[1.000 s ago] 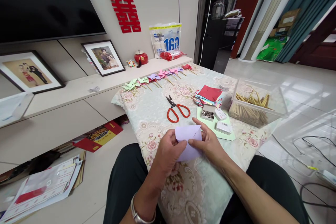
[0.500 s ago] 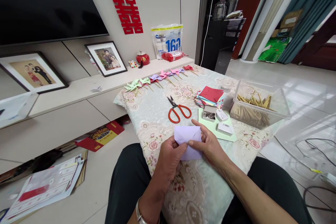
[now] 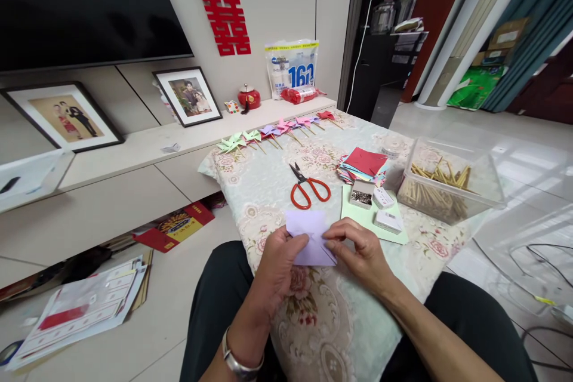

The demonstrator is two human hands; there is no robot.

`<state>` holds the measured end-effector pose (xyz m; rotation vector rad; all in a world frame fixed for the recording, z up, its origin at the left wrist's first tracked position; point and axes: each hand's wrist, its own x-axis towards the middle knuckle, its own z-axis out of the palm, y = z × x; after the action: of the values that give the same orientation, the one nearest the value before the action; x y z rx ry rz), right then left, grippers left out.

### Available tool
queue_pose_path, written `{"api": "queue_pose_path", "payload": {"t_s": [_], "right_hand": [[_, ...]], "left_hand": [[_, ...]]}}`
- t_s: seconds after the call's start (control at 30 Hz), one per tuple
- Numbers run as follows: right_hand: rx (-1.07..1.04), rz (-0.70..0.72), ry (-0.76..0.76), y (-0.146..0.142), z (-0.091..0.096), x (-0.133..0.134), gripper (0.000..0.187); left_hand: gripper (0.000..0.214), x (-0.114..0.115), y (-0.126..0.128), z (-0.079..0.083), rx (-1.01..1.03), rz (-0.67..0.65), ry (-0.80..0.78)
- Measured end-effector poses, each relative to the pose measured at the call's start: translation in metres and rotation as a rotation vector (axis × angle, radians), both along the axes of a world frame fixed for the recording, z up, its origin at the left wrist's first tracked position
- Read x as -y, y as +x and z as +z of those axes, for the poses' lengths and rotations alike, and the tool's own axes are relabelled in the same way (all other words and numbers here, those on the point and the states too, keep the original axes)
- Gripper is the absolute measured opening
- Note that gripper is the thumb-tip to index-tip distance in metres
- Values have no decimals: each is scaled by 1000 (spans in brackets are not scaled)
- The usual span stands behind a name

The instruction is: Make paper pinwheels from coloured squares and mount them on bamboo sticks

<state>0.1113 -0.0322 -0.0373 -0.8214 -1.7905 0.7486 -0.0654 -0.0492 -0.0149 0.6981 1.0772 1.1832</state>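
Observation:
A lilac square of paper [image 3: 308, 237] with cuts in it is held just above the floral tablecloth [image 3: 268, 179]. My left hand [image 3: 278, 265] pinches its left edge with thumb and fingers. My right hand [image 3: 360, 250] pinches its right side, fingers curled over the paper. Red-handled scissors [image 3: 307, 186] lie on the cloth just beyond the paper.
A stack of coloured paper [image 3: 362, 164], small boxes of pins [image 3: 362, 194] on a green sheet and a clear tub of wooden sticks [image 3: 441, 188] stand to the right. A row of finished paper pinwheels [image 3: 273, 131] lies along the far edge. Papers litter the floor at left.
Both hands have lowered the lilac paper slightly toward the cloth and turned it; my right fingers now lie more over its right side. The camera has shifted a little.

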Motion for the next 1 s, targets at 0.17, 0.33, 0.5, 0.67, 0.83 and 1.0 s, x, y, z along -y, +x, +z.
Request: {"api": "queue_pose_path", "payload": {"t_s": [0.17,0.33,0.5,0.67,0.83,1.0], "right_hand": [[68,17,117,-3,-3,-1,20],[110,89,136,-1,-3,1,23],[89,141,112,1,-3,1,20],[85,172,70,0,-3,0,14],[103,192,-43,0,4,1,9],[123,167,-172,0,7,1,14]], "left_hand": [[24,-2,-3,5,47,-1,-16],[24,-3,-4,5,47,-2,-25],[24,-2,-2,4,10,1,-43],[21,1,1,3,-57,-12,-8],[16,3,3,-4,-185,-24,59],[14,5,5,-8,-254,-15,58]]}}
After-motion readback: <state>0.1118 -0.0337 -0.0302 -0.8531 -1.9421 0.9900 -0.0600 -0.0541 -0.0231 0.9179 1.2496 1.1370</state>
